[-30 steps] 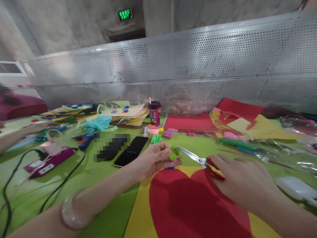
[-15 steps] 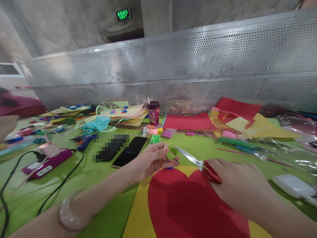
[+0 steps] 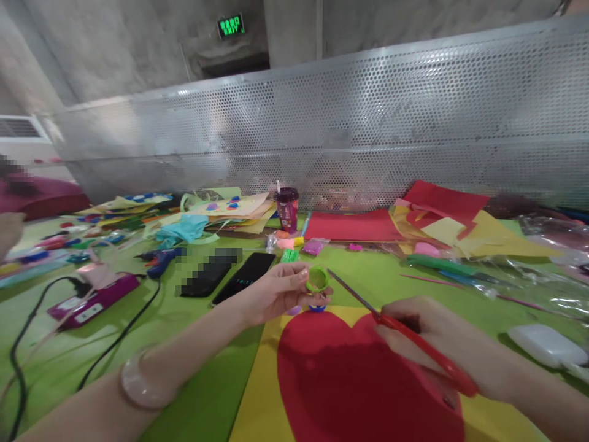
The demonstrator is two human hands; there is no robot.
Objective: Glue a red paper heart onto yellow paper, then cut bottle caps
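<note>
Perforated metal panelling (image 3: 322, 135) runs behind the far edge of the green bench (image 3: 197, 399), with a lit exit sign (image 3: 230, 26) on the concrete above. Left hand (image 3: 276, 288): fingers pinching a small, hollow green cap (image 3: 317, 280), rim turned toward the camera, held over the bench's middle just beyond the near-side heart. Right hand (image 3: 427, 337): fingers wrapped around the red handles of the scissors (image 3: 396, 326). Blades are seen edge-on; whether they are parted cannot be told. Their tip points at the cap's right side, very near it; contact cannot be confirmed. Below both hands, a red heart (image 3: 363, 387) lies on a yellow sheet (image 3: 251, 399), which reaches toward the near edge. A small blue piece (image 3: 317, 308) is at the sheet's far edge, beneath the left fingers, with a purple piece (image 3: 293, 310) just beside it.

Toward the left edge: a purple power strip (image 3: 94, 307), a blue glue gun (image 3: 161, 263) and, nearer the left hand, two dark phones, one (image 3: 243, 277) partly covered by that hand. Along the far edge: a lidded drink cup (image 3: 288, 212) and red paper (image 3: 352, 226). Toward the right edge: a white case (image 3: 547, 345). A co-worker's pink garment (image 3: 41, 195) shows beyond the far left corner.
</note>
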